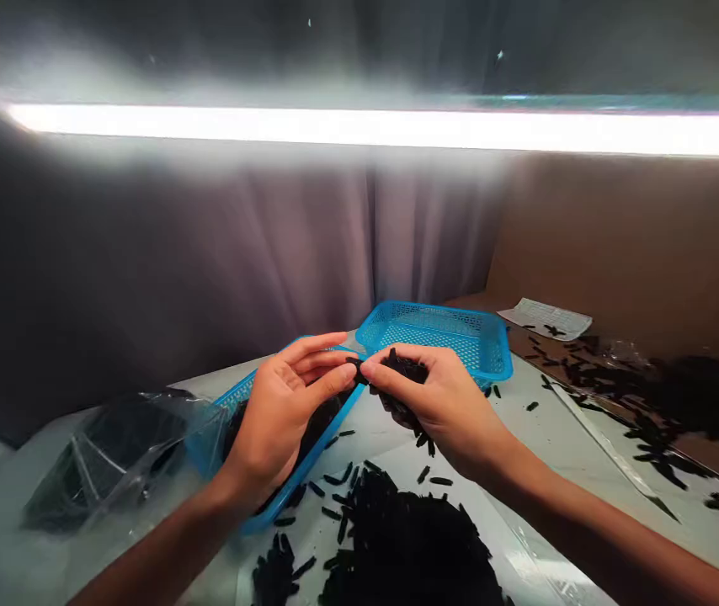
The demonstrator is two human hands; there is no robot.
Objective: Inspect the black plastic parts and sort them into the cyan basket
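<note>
1. Small black bar-shaped parts (401, 368) are what's in play here: a bunch sits in the right hand (441, 412), held up over the worktop (542, 421), with a few ends sticking out below the fingers.
2. The bunch points every which way, so there's no single long axis. Hard to tell how any one piece lies, tbh.
3. The left hand (280, 412) comes in from the other side, and its fingertips nearly meet the right hand's. A black bit shows between them, running roughly left to right, but it's too small to be sure. Both hands look closed on the parts, not clamped hard.
4. The big pile of parts (410, 539) lies on the worktop just below the hands, toward the person, a bit nearer the right hand.
5. A blue mesh basket (435, 337) sits just past the hands. A second blue basket (309, 461) lies under the left hand, with black parts inside.
6. More parts (637, 412) lie scattered off to the right, and a clear plastic bag (107, 463) sits left.
</note>
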